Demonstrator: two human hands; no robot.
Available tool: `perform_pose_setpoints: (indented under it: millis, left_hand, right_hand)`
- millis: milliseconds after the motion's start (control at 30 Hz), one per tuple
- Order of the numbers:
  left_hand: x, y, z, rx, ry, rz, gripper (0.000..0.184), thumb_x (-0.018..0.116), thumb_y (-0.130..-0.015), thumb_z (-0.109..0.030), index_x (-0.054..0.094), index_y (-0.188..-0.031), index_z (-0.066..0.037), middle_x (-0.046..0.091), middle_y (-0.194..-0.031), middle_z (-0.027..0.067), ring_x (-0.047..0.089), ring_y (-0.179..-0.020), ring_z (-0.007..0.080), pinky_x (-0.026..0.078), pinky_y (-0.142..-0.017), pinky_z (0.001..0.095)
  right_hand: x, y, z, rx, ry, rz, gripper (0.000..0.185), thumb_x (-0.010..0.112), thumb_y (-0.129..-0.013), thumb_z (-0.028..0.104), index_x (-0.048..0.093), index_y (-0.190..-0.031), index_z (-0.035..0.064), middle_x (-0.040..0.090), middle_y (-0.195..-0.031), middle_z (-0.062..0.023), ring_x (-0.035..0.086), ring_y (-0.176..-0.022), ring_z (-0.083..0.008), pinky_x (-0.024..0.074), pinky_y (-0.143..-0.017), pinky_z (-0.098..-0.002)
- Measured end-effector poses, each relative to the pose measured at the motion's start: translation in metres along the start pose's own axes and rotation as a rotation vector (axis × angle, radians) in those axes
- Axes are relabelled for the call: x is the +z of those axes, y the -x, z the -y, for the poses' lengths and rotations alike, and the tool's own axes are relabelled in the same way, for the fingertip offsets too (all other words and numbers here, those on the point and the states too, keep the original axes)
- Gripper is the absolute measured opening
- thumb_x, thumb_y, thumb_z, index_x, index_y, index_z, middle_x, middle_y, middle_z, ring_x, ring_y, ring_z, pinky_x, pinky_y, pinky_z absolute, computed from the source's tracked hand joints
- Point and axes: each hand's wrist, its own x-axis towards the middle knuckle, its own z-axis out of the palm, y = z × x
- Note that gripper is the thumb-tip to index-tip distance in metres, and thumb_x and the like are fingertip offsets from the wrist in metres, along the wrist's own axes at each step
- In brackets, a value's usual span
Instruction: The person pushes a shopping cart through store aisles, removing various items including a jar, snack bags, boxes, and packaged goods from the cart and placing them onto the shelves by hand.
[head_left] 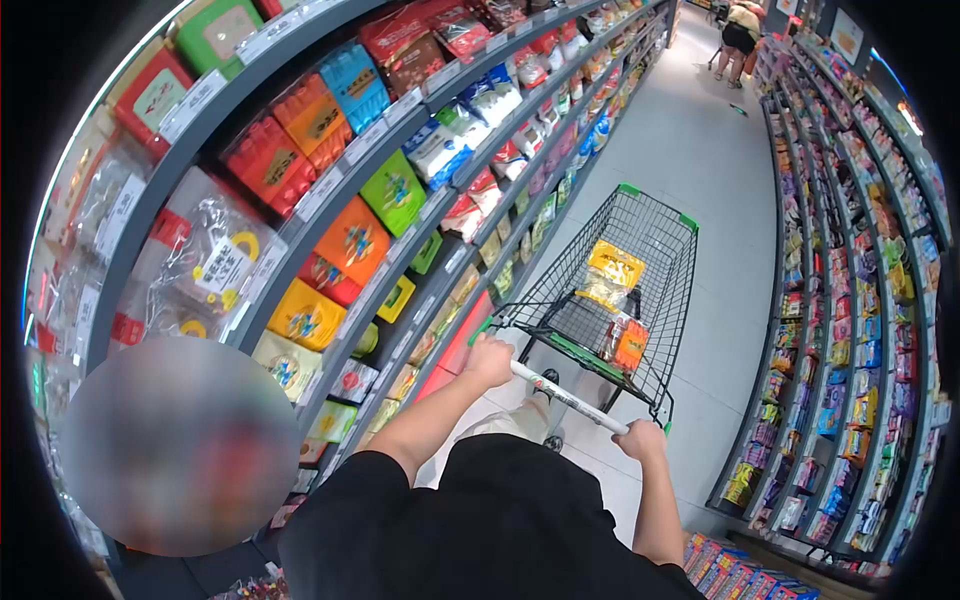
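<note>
Both of my hands are wrapped round the white handle [568, 397] of a shopping cart. My left hand [490, 361] grips its left end, and my right hand [641, 440] grips the right end. The shopping cart [683, 255] is a dark wire basket with green corner pieces, standing in front of me in the aisle. Inside it lies a yellow bag [613, 270] with a clear lower part. Closer to the handle is an orange-red package [630, 345]; its exact kind I cannot make out.
Shelves with packaged foods [330, 240] and price labels line the left. On the right stands a long shelf of small colourful packets [800, 300]. Far down the tiled aisle [700, 130] is another person [740, 35]. A blurred round patch covers the lower left.
</note>
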Motion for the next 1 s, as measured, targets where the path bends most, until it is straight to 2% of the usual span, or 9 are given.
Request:
perform_pose_setpoints:
  millis: [200,367,467,567,633,800,900,967,1000]
  left_hand:
    - [0.005,0.049,0.014,-0.007,-0.028,0.06,0.017,0.073,-0.079,-0.023,0.082,-0.091,-0.015,0.08,-0.091,0.0123,0.078,-0.094,0.0303,0.047,-0.099,0.0465]
    - [-0.008,0.054,0.023,0.08,-0.087,0.346,0.026,0.071,-0.082,-0.027,0.085,-0.1,-0.014,0.082,-0.098,0.0154,0.08,-0.095,0.0344,0.056,-0.098,0.0513]
    - [-0.022,0.045,0.036,0.114,-0.081,0.543,0.032,0.074,-0.085,-0.041,0.086,-0.104,-0.018,0.083,-0.102,0.0123,0.079,-0.099,0.0347,0.061,-0.092,0.0474]
    - [-0.038,0.036,0.038,0.189,-0.14,0.676,0.034,0.074,-0.085,-0.044,0.086,-0.103,-0.018,0.083,-0.106,0.0125,0.078,-0.103,0.0342,0.061,-0.092,0.047]
    - [-0.042,0.029,0.04,0.208,-0.164,0.741,0.034,0.071,-0.085,-0.041,0.085,-0.104,-0.017,0.082,-0.11,0.0139,0.078,-0.106,0.0341,0.061,-0.092,0.0468]
    - [-0.023,0.039,0.046,0.172,-0.124,0.645,0.027,0.068,-0.084,-0.035,0.084,-0.099,-0.019,0.081,-0.096,0.0128,0.079,-0.093,0.0352,0.062,-0.084,0.0485]
    - [-0.013,0.046,0.053,0.192,-0.096,0.505,0.019,0.073,-0.08,-0.033,0.081,-0.091,-0.02,0.079,-0.086,0.0092,0.078,-0.081,0.0324,0.061,-0.076,0.0475]
    - [0.006,0.054,0.059,0.272,-0.005,0.247,0.012,0.078,-0.074,-0.03,0.076,-0.081,-0.02,0.074,-0.075,0.0041,0.074,-0.069,0.0279,0.058,-0.067,0.0444]
    - [0.02,0.056,0.066,0.334,0.021,0.121,0.012,0.08,-0.071,-0.029,0.073,-0.076,-0.021,0.07,-0.07,0.0015,0.071,-0.062,0.0257,0.056,-0.062,0.0422]
  right_hand:
    - [0.044,0.033,0.011,-0.123,-0.021,-0.03,0.044,0.075,-0.087,0.052,0.086,-0.11,0.0164,0.081,-0.11,-0.0185,0.077,-0.107,-0.0381,0.0615,-0.095,-0.0505]
    - [0.063,0.033,0.013,-0.224,-0.045,0.002,0.04,0.082,-0.086,0.048,0.083,-0.105,0.0128,0.081,-0.104,-0.0186,0.076,-0.101,-0.0408,0.0608,-0.09,-0.0512]
    - [0.052,0.056,0.042,-0.307,-0.311,-0.018,0.038,0.085,-0.087,0.042,0.081,-0.103,0.0071,0.08,-0.098,-0.018,0.077,-0.096,-0.0368,0.0604,-0.087,-0.0479]
    - [0.05,0.036,0.075,-0.313,-1.022,-0.218,0.033,0.08,-0.093,0.035,0.081,-0.1,0.0028,0.078,-0.09,-0.0163,0.076,-0.085,-0.0288,0.059,-0.079,-0.0406]
    - [0.039,0.014,0.091,-0.142,-0.977,-0.501,0.032,0.079,-0.093,0.033,0.08,-0.098,0.0013,0.078,-0.091,-0.0179,0.076,-0.082,-0.0315,0.0592,-0.079,-0.0403]
    - [0.019,-0.115,0.086,0.162,-1.074,-0.63,0.032,0.077,-0.092,0.032,0.079,-0.097,0.0002,0.078,-0.09,-0.0194,0.078,-0.088,-0.0359,0.0599,-0.081,-0.0449]
    - [0.046,-0.218,0.061,0.276,-1.028,-0.536,0.049,0.084,-0.089,0.041,0.077,-0.11,-0.0028,0.079,-0.103,-0.0203,0.077,-0.093,-0.0337,0.0601,-0.085,-0.043]
    - [0.054,-0.27,0.048,0.48,-0.891,-0.431,0.07,0.087,-0.081,0.049,0.073,-0.119,-0.0074,0.077,-0.117,-0.0272,0.076,-0.109,-0.0402,0.0598,-0.098,-0.0466]
    - [0.06,-0.297,0.035,0.513,-0.927,-0.265,0.089,0.089,-0.076,0.055,0.064,-0.134,-0.0087,0.069,-0.135,-0.0305,0.07,-0.124,-0.0417,0.056,-0.109,-0.0463]
